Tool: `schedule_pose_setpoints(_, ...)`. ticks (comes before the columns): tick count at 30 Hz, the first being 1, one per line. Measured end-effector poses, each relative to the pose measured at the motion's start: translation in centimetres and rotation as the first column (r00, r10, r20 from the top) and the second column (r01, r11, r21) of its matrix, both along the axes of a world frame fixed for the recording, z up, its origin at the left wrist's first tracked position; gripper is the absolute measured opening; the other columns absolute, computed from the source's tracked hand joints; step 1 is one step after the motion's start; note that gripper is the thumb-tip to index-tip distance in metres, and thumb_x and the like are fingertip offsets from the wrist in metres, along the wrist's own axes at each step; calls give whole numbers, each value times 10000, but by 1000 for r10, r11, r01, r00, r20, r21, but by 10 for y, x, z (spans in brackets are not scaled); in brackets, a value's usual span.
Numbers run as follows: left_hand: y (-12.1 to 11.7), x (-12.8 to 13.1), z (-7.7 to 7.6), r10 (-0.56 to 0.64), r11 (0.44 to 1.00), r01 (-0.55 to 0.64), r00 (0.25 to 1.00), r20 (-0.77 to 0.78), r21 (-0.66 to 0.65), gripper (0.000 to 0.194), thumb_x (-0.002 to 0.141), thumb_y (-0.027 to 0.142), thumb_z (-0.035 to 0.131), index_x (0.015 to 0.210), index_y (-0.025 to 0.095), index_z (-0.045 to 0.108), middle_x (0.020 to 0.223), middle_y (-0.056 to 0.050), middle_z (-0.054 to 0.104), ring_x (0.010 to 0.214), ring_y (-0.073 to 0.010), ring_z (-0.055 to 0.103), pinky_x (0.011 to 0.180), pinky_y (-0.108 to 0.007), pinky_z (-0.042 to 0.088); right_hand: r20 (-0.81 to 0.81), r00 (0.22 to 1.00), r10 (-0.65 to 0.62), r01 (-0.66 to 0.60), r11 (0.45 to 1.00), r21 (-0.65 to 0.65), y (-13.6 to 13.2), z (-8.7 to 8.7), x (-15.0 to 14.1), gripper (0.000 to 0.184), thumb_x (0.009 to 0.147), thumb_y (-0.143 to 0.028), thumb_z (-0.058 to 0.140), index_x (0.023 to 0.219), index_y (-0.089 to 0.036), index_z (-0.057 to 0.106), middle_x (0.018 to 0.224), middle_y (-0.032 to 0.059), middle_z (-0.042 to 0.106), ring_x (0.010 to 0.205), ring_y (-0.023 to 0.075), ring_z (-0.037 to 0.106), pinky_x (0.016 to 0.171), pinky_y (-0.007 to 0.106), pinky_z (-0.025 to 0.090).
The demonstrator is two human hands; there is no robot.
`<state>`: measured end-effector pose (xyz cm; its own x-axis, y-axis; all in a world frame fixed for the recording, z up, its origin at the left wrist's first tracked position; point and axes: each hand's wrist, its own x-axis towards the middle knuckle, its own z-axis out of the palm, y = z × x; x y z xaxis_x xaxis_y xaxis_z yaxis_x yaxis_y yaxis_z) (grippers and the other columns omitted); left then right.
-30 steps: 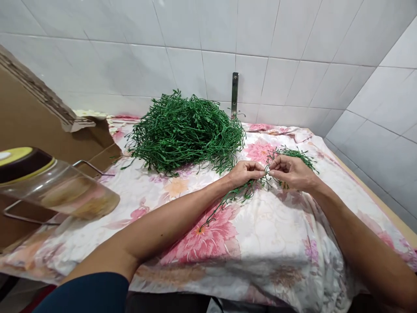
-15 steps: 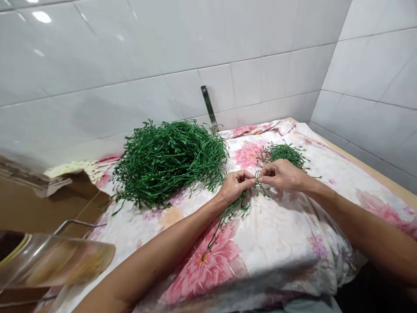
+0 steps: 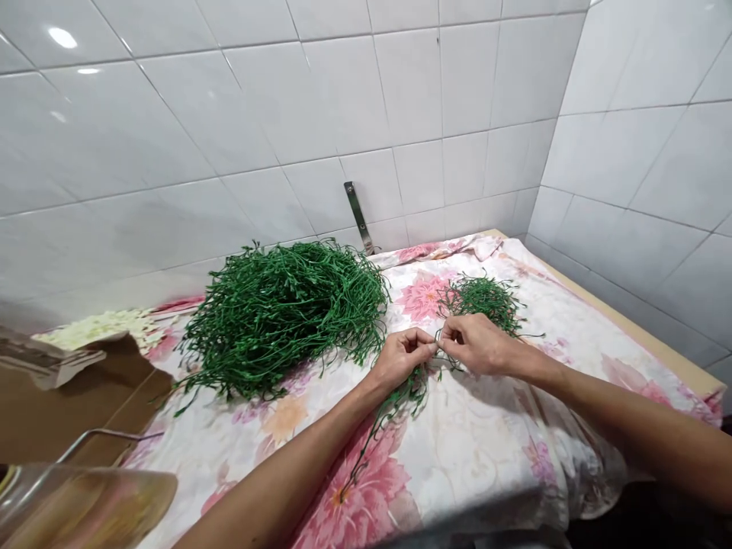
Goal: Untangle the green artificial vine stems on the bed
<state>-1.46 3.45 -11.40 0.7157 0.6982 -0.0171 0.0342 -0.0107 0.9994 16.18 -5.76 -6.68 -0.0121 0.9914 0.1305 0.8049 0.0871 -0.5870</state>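
Far left: a glass container [image 3: 80,503] stands at the bottom corner, blurred and close to the camera, and a bent metal wire [image 3: 97,436] is just behind it.

Next to it: a brown cardboard sheet [image 3: 69,408] lies along the edge of the bed of cloth, with a torn flap at its top.

Big pile: a heap of thin green artificial stems [image 3: 280,320] lies on the cloth, left of the hands and near the left hand, but not touching it.

Left hand: the left hand [image 3: 403,358] is closed, its fingers pinching a thin green stem [image 3: 394,415] — this stem hangs down from the hand and lies over a pink flower print.

Right hand: the right hand [image 3: 477,345] is also closed on the same stem, and its fingertips come very near the left hand's fingertips.

Small pile: a smaller bunch of green stems [image 3: 481,301] lies just beyond the right hand.

Under everything: a white cloth with pink flowers [image 3: 474,450] covers the surface, with a wooden edge [image 3: 640,335] showing at right.

Behind: a white tile wall [image 3: 343,99] carries a metal bracket [image 3: 358,217].
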Motion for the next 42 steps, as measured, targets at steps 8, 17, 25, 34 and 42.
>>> schedule_pose_setpoints(8,-2,-2,6,-12,1000,12,1000,-24,-3,465,670,551,834,754,122,673,620,-1,605,530,-93,501,533,-222,389,73,994,78,-76,997,-28,4,13,2,75,820,-169,587,759,-184,627,720,32,694,634,145,556,599,249,315)
schedule_pose_setpoints(17,-6,-3,9,44,999,-44,998,-48,1,423,709,520,818,796,116,727,696,-50,695,606,-132,591,590,-236,442,-240,964,114,-135,988,-74,18,-10,15,95,817,-245,626,777,-172,673,662,-4,660,597,127,552,542,218,363)
schedule_pose_setpoints(25,3,-7,6,-125,991,118,987,-104,-71,455,730,525,811,846,90,747,659,-48,677,579,-114,561,582,-226,416,-512,856,76,-242,933,-266,7,-15,28,201,867,-371,660,804,-180,661,599,-6,624,502,120,523,467,231,371)
schedule_pose_setpoints(34,-1,-7,10,-81,995,76,993,-83,-65,456,714,541,813,794,103,712,617,-6,599,560,-96,505,555,-222,377,-587,808,40,-309,878,-366,10,-18,27,323,856,-466,693,749,-162,672,597,3,599,492,116,526,451,219,398)
schedule_pose_setpoints(42,-6,-5,3,-7,1000,6,996,-88,-8,382,789,487,751,796,112,677,609,3,581,545,-92,491,538,-217,359,-511,857,-62,-166,906,-389,10,-19,15,258,824,-418,675,740,-174,661,611,-4,592,472,114,500,432,227,407)
